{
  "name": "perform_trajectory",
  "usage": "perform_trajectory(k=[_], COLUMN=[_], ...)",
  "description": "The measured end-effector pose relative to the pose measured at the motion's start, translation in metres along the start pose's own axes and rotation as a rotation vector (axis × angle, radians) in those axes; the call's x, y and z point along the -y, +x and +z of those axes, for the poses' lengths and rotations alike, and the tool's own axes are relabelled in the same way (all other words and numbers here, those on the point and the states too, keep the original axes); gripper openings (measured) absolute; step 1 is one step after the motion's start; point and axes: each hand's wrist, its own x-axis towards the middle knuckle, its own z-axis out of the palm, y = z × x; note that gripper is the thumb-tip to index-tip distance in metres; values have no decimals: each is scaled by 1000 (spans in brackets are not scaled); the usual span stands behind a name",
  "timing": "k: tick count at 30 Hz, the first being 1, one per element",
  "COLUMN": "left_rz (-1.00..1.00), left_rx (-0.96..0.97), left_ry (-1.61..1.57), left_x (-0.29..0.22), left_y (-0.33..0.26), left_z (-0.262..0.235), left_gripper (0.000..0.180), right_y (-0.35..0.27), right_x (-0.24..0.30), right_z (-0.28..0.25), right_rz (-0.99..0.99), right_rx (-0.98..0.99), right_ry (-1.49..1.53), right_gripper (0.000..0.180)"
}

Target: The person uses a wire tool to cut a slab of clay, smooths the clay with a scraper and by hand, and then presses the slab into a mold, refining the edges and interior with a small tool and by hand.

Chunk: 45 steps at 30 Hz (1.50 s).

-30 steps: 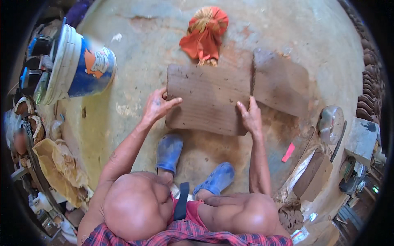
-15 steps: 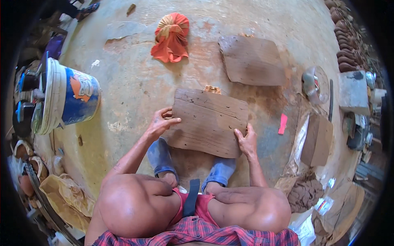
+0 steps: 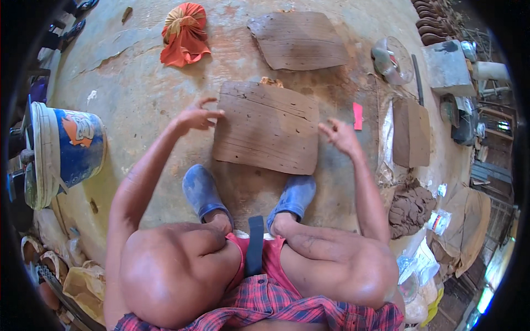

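A flat brown clay slab [image 3: 268, 129] with a grainy, cracked top lies on the floor in front of my feet, slightly tilted in view. Beside its left edge is my left hand [image 3: 196, 117], fingers apart, with one fingertip at the edge. Off the slab's right edge hovers my right hand [image 3: 339, 136], its fingers loosely spread and nothing in them. A second brown slab [image 3: 301, 41] lies farther away. Small crumbly tan bits [image 3: 271, 82] show at the near slab's far edge.
An orange cloth bundle [image 3: 185, 36] lies at the far left, a blue-and-white bucket [image 3: 77, 146] at the left. On the right are a pink strip [image 3: 358, 116], a clear round container [image 3: 393, 60], a brown block [image 3: 411, 132] and a clay lump [image 3: 411, 208].
Both hands have loosened from the slab's side edges and spread outward. The view has shifted, so the slabs and bundle appear higher and farther left.
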Motion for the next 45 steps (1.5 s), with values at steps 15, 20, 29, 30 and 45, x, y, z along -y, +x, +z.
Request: perform_trajectory(k=[15, 20, 29, 30, 45], left_rz=[599, 662, 669, 750, 660], left_rx=[-145, -226, -520, -499, -774], left_ry=[412, 745, 929, 844, -319], left_x=[-187, -196, -141, -134, -39], left_y=[-107, -209, -426, -431, -31], left_z=[-48, -51, 21, 26, 8], left_gripper=[57, 64, 73, 73, 85], right_y=[16, -10, -74, -82, -2], right_x=[142, 197, 171, 167, 149], right_z=[-170, -174, -216, -227, -225], right_rz=[-572, -605, -650, -576, -227], right_rx=[-37, -232, -289, -244, -166], right_ry=[-824, -841, -788, -721, -568], right_gripper=[68, 65, 65, 66, 56])
